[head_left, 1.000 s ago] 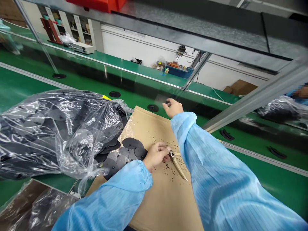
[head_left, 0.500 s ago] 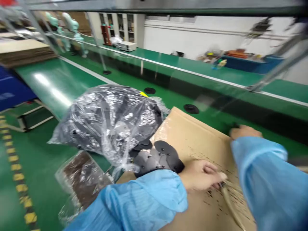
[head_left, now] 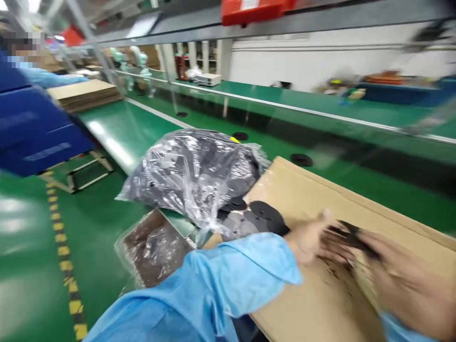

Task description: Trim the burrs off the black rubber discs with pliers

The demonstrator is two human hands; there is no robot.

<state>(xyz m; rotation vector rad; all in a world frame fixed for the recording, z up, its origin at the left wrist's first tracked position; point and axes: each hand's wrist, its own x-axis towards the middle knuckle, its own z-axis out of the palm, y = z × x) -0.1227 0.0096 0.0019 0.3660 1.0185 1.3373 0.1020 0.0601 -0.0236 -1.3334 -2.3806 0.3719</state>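
Observation:
Both my hands meet over a brown cardboard sheet (head_left: 356, 199) at the lower right, and both are smeared by motion. My left hand (head_left: 313, 240) reaches out of a light blue sleeve. My right hand (head_left: 402, 280) is close beside it. A flat black part (head_left: 351, 236) shows between the two hands; which hand grips it I cannot tell. Left of my left hand, loose black discs (head_left: 263, 211) lie on the sheet, spilling from a clear plastic bag (head_left: 199, 175) full of the same discs.
A green conveyor belt (head_left: 356, 178) runs behind the sheet with single black discs (head_left: 301, 159) on it. A plastic-lined box (head_left: 156, 247) sits below the bag. Blue crates (head_left: 35, 133), stacked cardboard (head_left: 85, 92) and a co-worker's sleeve (head_left: 46, 76) are at the left.
My right hand has come back from the belt's edge to my left hand over the sheet. The view has swung further left, bringing the blue crates into sight.

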